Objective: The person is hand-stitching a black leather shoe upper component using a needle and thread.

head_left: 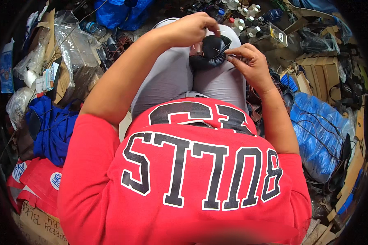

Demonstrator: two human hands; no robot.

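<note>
A black shoe [209,61] with a smooth, shiny surface rests across my thighs, over my grey trousers [163,77]. My left hand [199,27] is raised just above its far side, fingers curled in a pinch. A thin pale line, thread or needle, shows beside those fingertips; what they hold is too small to make out. At the shoe's right edge, my right hand [249,61] pinches the rim between thumb and fingers. A small reddish-brown patch [196,49] shows at the shoe's left side. The shoe's underside is hidden.
Several small bottles [249,18] stand beyond my knees. Clear plastic and cardboard [69,53] are heaped at left, above a blue cloth [51,126] and a red bag [41,177]. On the right lie a cardboard box [319,75] and a blue plastic-wrapped bundle [319,130].
</note>
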